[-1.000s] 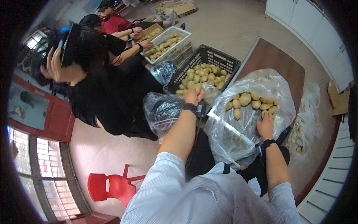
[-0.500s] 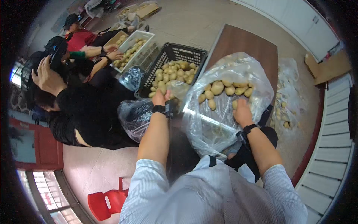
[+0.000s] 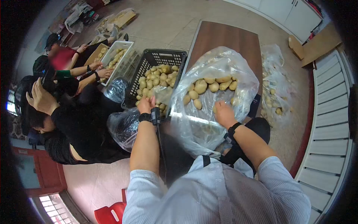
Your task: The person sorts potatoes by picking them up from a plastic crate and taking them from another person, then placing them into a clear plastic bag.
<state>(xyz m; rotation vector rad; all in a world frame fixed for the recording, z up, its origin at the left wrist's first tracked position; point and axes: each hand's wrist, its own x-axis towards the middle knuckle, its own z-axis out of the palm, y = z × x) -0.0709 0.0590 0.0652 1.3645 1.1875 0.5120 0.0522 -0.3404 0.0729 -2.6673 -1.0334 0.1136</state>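
My left hand [image 3: 145,105] is over the near side of a black plastic crate [image 3: 138,59] heaped with potatoes [image 3: 158,77]. Its fingers are curled, and whatever they hold, if anything, is hidden. A crumpled clear plastic piece [image 3: 163,93] lies on those potatoes beside it. My right hand [image 3: 225,115] reaches into a large clear plastic bag [image 3: 241,67], closed on a potato [image 3: 214,109] that shows just past the fingertips. Several loose potatoes [image 3: 200,86] lie toward the far side of the bag.
The bag rests on a brown tabletop [image 3: 227,37]. At left sits a co-worker in black [image 3: 89,130]; other hands reach into a white crate [image 3: 128,46] of potatoes. Bagged potatoes [image 3: 274,89] lie on the floor at right. A red stool [image 3: 112,212] stands at lower left.
The view has shifted. My left hand held a potato near the crate; that potato no longer shows in its fingers. My right hand has drawn back toward me and left within the bag.
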